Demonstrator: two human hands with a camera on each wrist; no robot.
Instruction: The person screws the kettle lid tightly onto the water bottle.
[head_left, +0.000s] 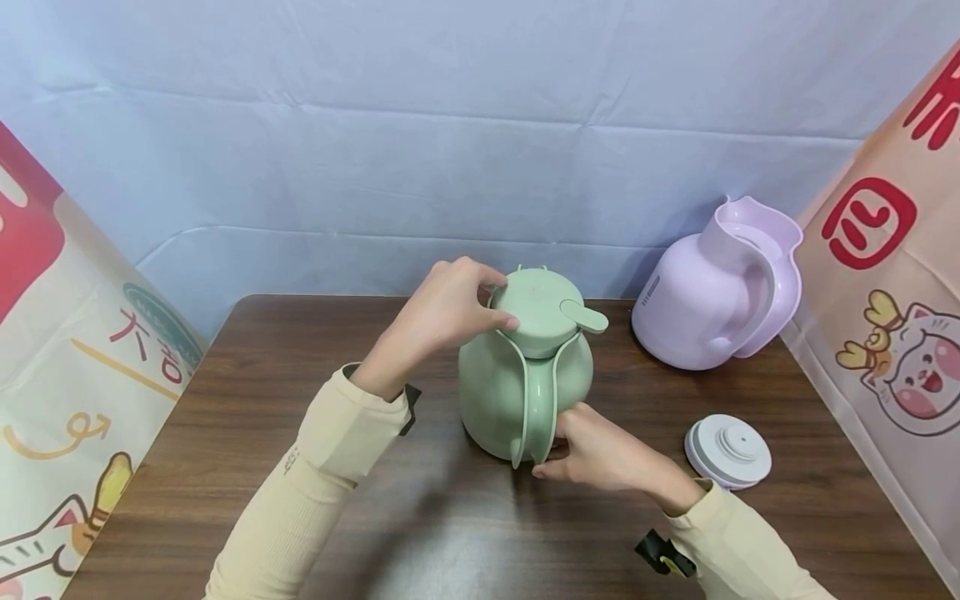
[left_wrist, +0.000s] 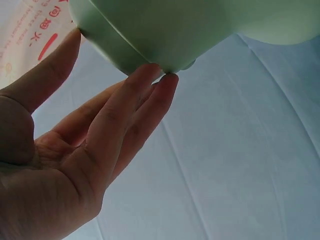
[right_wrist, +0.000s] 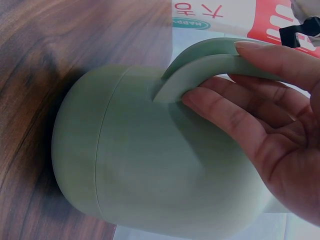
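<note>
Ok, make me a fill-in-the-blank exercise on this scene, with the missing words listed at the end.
1. The left hand holds the ____ on top of the green jug.
2. The right hand grips that jug's ____.
3. In the head view, the lilac jug stands to the ____ of the green jug.
4. Altogether, ____ jugs stand on the wooden table.

Missing words: lid; handle; right; two.

Jug (head_left: 487, 392) on table (head_left: 450, 533), frame center, lid (head_left: 536, 304) on top, handle (head_left: 540, 417) toward bottom edge; left hand (head_left: 442, 304) at lid's left side, right hand (head_left: 600, 446) at handle. Open jug (head_left: 686, 308) at frame right, loose lid (head_left: 727, 450) below it, lower right. Cloth (head_left: 420, 167) behind table, across frame top.
</note>
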